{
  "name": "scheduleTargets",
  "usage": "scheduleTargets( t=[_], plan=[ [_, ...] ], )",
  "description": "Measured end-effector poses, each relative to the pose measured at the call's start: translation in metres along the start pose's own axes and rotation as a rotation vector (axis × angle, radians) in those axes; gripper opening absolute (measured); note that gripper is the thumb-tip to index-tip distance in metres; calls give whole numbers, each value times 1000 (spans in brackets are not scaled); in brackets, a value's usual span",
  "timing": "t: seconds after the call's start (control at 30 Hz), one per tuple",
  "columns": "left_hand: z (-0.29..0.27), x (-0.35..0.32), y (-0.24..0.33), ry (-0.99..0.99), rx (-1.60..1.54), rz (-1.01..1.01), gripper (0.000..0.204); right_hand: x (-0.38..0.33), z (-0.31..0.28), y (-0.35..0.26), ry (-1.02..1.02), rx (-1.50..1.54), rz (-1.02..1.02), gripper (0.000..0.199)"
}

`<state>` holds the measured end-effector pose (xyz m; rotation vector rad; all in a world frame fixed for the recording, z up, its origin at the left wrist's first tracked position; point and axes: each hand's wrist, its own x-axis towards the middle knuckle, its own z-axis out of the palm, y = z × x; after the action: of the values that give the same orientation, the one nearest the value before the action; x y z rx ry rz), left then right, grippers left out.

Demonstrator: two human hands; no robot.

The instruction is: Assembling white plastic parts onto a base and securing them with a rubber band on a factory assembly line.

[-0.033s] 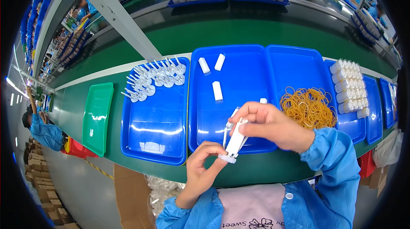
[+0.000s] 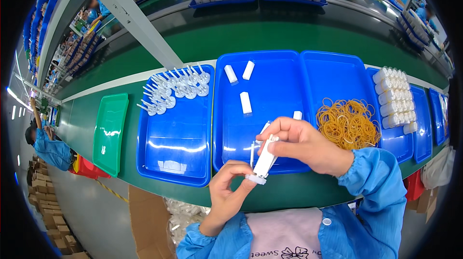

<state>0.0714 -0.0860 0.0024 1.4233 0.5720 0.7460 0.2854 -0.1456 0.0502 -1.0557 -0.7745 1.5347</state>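
Observation:
Over the front edge of the middle blue tray (image 2: 226,133), my left hand (image 2: 229,184) pinches a round, clear plastic base (image 2: 256,179) between thumb and fingers. Thin pale rods rise from that base. Just above, my right hand (image 2: 301,143) grips a white rectangular block (image 2: 263,162) by its upper end. The block stands tilted among the rods, its lower end at the base. Whether it is fastened there I cannot tell. Several similar white blocks (image 2: 245,103) lie in the middle tray, one partly hidden behind my right hand.
At left, a blue tray (image 2: 176,162) bears rows of clear round bases with upright rods (image 2: 181,85). Farther left lies a green tray (image 2: 110,133). Tan rubber bands (image 2: 348,121) are heaped right of my hands. Beyond them stand stacked white cylinders (image 2: 394,97). A metal post (image 2: 130,17) rises behind.
My right hand and the white block have shifted very slightly left. My left hand keeps its pinch on the round base.

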Motion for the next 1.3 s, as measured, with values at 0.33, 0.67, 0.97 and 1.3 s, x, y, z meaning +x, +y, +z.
scheduleTargets(
  t=[0.33,0.67,0.97,1.3],
  plan=[
    [-16,1,-5,170,-156,1,20,33,-34,10,23,-1149,-433,36],
    [-26,5,-8,138,62,89,14,48,-57,-4,72,-896,-339,20],
    [-11,16,8,22,122,149,14,44,-54,-29,-45,-487,-142,25],
    [-12,19,12,-107,283,222,14,39,-36,-23,-141,-549,-160,23]
  ],
)
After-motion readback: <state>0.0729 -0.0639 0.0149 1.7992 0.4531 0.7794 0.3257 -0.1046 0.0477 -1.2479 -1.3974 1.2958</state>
